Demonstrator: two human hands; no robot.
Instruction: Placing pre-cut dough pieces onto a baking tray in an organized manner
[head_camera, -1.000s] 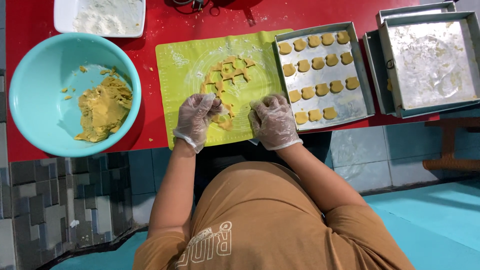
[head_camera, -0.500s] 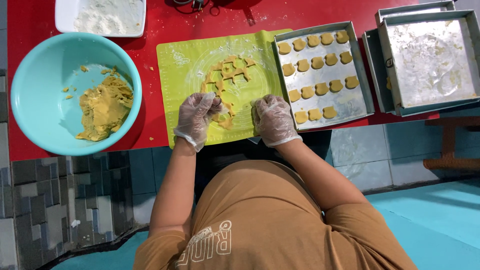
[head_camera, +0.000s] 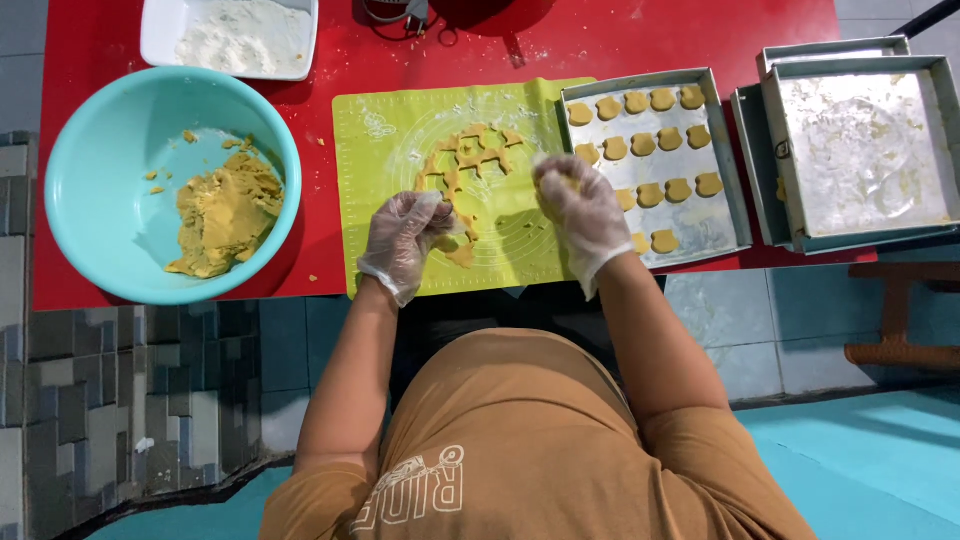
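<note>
Change: right hand (head_camera: 582, 210) has lifted from the mat's (head_camera: 380, 190) near edge toward the tray (head_camera: 735, 200); left hand (head_camera: 405, 240) stays put
Right hand: gloved, raised, pinching a dough piece (head_camera: 560, 182)
Left hand: gloved, fingers curled on dough scraps (head_camera: 462, 250)

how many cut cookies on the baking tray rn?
12 cookies on the tray: four along the top row, three in the second, three in the third, two at the bottom. The right hand covers the tray's left edge, so more may be hidden.

Left hand (head_camera: 405, 240): in a clear glove, palm down, fingers curled loosely inward.
Right hand (head_camera: 578, 208): in a clear glove, raised a little, fingers bunched together at the tips.
Forearms: bare, reaching forward, elbows bent close to the body.
</note>
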